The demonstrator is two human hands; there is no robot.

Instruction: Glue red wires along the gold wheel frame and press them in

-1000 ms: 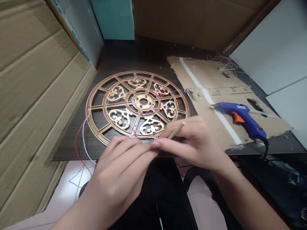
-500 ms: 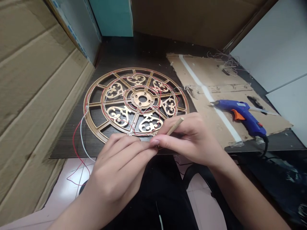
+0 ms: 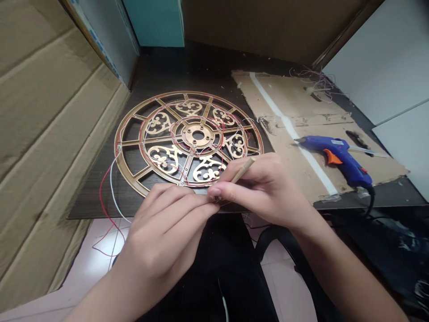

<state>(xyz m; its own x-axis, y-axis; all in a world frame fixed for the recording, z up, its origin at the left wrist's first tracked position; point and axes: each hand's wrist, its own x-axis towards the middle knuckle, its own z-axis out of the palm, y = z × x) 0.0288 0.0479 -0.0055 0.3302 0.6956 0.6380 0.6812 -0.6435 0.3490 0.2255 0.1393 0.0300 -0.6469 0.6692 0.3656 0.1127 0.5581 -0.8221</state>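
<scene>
A round gold openwork frame (image 3: 134,143), shaped like a wheel with scroll ornaments, lies on the dark table, with thin red and white wires running along its rings. At its near edge my right hand (image 3: 258,188) pinches a thin wooden stick (image 3: 244,170) that slants up past the forefinger. My left hand (image 3: 170,228) is closed beside it, its fingertips meeting my right thumb at the frame's near rim. What the left fingers hold is hidden behind them. A red wire (image 3: 101,192) and a white wire (image 3: 113,197) loop off the frame's left side and down over the table edge.
A blue hot glue gun (image 3: 335,154) with an orange trigger lies on a cardboard sheet (image 3: 284,174) to the right. Tangled thin wires (image 3: 318,85) sit at the back right. Cardboard (image 3: 36,156) walls the left side; a teal box (image 3: 156,22) stands behind.
The view has shifted slightly. Both hands stay together at the frame's near rim, with the stick still in my right hand and only small finger movement.
</scene>
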